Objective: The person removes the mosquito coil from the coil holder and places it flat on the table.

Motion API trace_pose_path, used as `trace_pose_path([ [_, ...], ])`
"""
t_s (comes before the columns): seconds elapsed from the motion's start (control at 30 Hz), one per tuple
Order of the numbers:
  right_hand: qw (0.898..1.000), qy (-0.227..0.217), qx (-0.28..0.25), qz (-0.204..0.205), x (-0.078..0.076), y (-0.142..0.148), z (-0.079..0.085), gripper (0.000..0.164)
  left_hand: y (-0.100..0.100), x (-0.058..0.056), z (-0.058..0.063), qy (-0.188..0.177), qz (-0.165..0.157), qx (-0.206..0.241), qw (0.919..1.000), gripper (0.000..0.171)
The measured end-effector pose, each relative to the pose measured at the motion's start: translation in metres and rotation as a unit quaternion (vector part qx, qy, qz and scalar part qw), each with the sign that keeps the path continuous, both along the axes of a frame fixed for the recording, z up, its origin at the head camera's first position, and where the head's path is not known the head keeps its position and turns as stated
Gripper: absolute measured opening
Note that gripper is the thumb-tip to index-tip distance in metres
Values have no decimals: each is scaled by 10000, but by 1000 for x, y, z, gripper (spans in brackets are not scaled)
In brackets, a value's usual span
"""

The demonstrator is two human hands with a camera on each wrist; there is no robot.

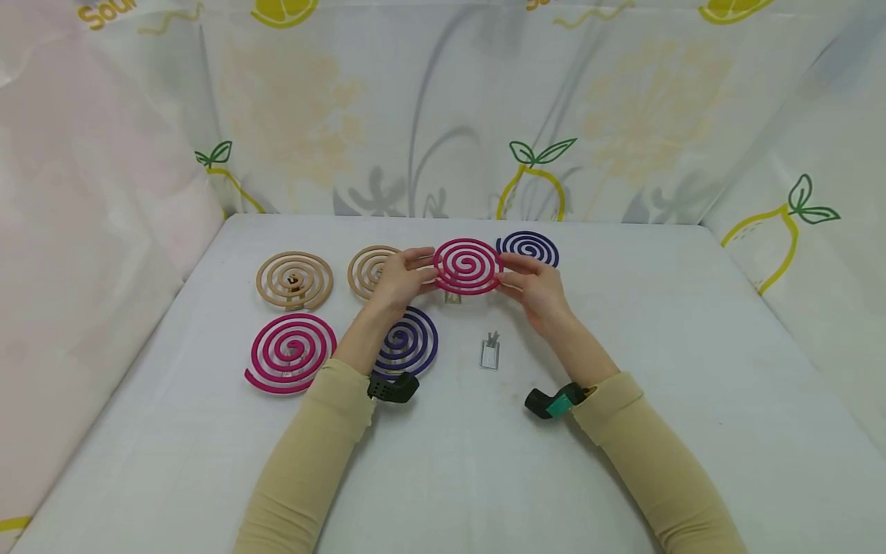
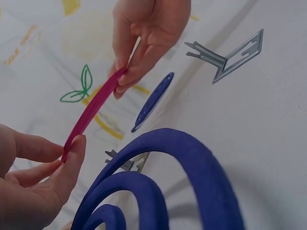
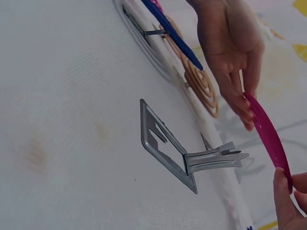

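Note:
Both hands hold a magenta mosquito coil point(image 1: 467, 265) by opposite edges, raised above the table. My left hand point(image 1: 397, 283) pinches its left edge between thumb and fingers; my right hand point(image 1: 541, 291) pinches the right edge. In the left wrist view the coil point(image 2: 93, 108) appears edge-on between both hands. Behind and below it in the head view is a small metal coil stand point(image 1: 453, 298), partly hidden. Nearer the front lies another metal stand point(image 1: 492, 338), bearing no coil, its forked prong upright in the right wrist view.
A dark blue coil point(image 1: 529, 250) is behind my right hand. Another blue coil point(image 1: 400, 336) sits on a stand beside my left forearm. Leftward are a magenta coil point(image 1: 294, 347) and two tan coils point(image 1: 294, 255), one partly behind my left hand. Patterned curtains point(image 1: 623, 115) surround the white table.

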State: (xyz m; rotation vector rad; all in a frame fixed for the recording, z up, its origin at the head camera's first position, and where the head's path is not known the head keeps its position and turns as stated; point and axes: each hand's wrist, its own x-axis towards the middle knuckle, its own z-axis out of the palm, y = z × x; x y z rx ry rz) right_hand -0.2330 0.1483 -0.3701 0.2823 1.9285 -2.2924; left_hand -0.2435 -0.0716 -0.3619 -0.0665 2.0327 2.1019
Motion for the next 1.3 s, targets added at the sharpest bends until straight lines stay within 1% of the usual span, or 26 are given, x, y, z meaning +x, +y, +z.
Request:
trace_pose_path([
  [0.2, 9999, 104, -33, -18, 0, 4, 4, 42, 5, 2, 2, 80, 92, 191, 9997, 43],
  [0.33, 9999, 142, -14, -60, 1, 7, 5, 42, 9, 3, 0, 148, 188, 237, 9994, 41],
  [0.43, 9997, 194, 1, -142, 2, 9, 7, 41, 13, 5, 0, 221, 256, 284, 9990, 40],
  [0.57, 9995, 241, -3, -219, 6, 14, 9, 40, 21, 10, 3, 350, 405, 369, 9979, 39],
  [0.77, 9988, 359, 192, -291, 12, 24, 8, 38, 36, 15, 5, 485, 640, 264, 9964, 39],
  [0.9, 9983, 369, 255, -360, 15, 29, 8, 39, 44, 16, 2, 492, 675, 366, 9958, 39],
  [1.07, 9982, 332, 238, -449, 19, 37, 9, 40, 54, 18, -1, 533, 738, 268, 9955, 39],
  [1.3, 9981, 320, 200, -489, 24, 48, 10, 41, 71, 19, -6, 781, 900, 213, 9926, 37],
])
